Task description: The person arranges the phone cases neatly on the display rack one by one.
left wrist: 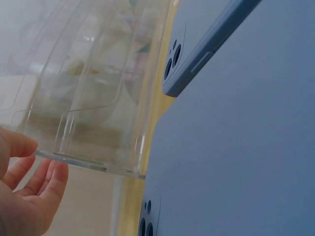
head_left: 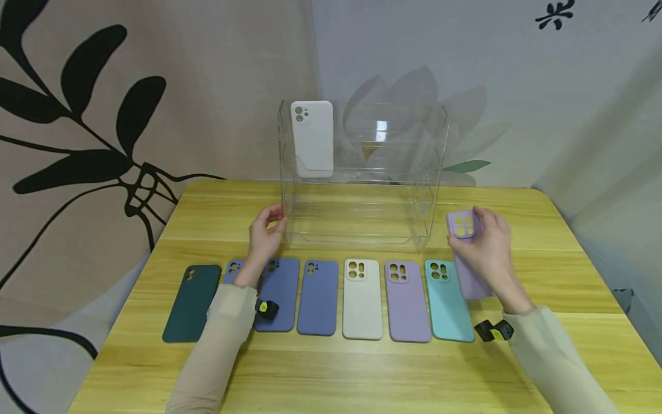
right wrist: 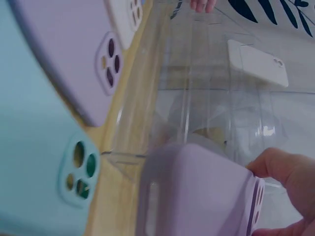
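Observation:
In the head view my right hand (head_left: 486, 244) grips a light purple phone case (head_left: 472, 276) by its camera end, on the right of the table. In the right wrist view, thumb and fingers clasp that purple case (right wrist: 211, 191) near the camera holes. My left hand (head_left: 265, 233) pinches the left side edge of a clear tiered display stand (head_left: 357, 224). The left wrist view shows its thumb and fingers (left wrist: 59, 174) on either side of the clear edge. A white phone case (head_left: 313, 141) leans upright on the stand's upper tier, at the left.
A row of phone cases lies before the stand: dark green (head_left: 192, 305), several blue ones (head_left: 318, 299), white (head_left: 363, 305), purple (head_left: 408, 307) and turquoise (head_left: 449, 307). My left forearm partly covers one blue case. Patterned cloth (head_left: 233, 86) hangs behind the wooden table (head_left: 362, 379).

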`<state>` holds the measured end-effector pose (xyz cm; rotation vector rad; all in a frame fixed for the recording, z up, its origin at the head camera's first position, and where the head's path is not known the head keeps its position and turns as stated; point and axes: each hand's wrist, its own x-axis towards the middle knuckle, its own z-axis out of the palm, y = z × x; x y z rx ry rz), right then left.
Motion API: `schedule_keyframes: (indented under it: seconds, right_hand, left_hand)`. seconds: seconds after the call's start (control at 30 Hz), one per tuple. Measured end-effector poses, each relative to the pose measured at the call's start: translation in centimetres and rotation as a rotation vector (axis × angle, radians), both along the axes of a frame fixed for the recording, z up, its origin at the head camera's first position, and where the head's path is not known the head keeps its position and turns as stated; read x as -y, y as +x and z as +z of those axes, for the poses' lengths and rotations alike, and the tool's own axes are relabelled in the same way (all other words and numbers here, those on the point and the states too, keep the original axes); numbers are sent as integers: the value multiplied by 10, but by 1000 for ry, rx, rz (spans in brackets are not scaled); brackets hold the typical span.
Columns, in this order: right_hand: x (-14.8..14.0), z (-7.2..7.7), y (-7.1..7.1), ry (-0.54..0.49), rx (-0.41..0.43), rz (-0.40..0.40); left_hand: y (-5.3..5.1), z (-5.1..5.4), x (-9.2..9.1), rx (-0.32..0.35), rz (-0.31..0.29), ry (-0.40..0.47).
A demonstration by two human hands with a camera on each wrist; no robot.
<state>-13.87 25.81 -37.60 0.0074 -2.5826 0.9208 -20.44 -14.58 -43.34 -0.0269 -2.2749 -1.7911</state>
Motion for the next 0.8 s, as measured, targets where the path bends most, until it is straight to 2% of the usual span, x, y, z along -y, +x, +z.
schedule_keyframes:
  seconds: [0.07,0.3,0.37,0.6,0.8]
  right_hand:
    - [5,3,-3,-10,-21,8]
    - [22,15,-15,-26,-86,32]
    - [28,18,-18,-28,-102,39]
    - [46,26,-31,-45,-177,89]
    - [60,32,-41,-71,-208,110]
  left_hand:
    - [0,1,0,0,-4,3]
    - [20,33,-9,1,-12,-25]
    - [20,33,-9,1,-13,-28]
    - [1,2,0,-11,-5,-14]
    - [0,-1,0,-20,4,-25]
